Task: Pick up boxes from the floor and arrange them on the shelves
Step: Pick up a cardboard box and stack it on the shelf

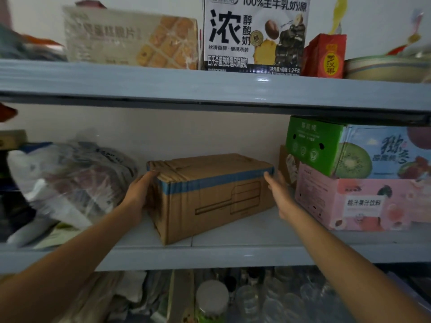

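A brown cardboard box [210, 194] with blue tape along its top edge rests on the middle shelf [233, 252], turned slightly askew. My left hand [140, 192] lies flat against the box's left end, fingers curled over its top corner. My right hand [278, 194] is at the box's right end with fingers stretched out; its fingertips reach the taped top corner, and I cannot tell whether the palm touches the box.
A pink drinks carton [359, 203] with a green kiwi box [331, 148] on top stands right of the box. A plastic-wrapped bundle [70, 180] fills the left. The upper shelf [210, 87] holds a yoghurt carton [254, 33] and biscuit box [130, 38]. Jars [212, 299] sit below.
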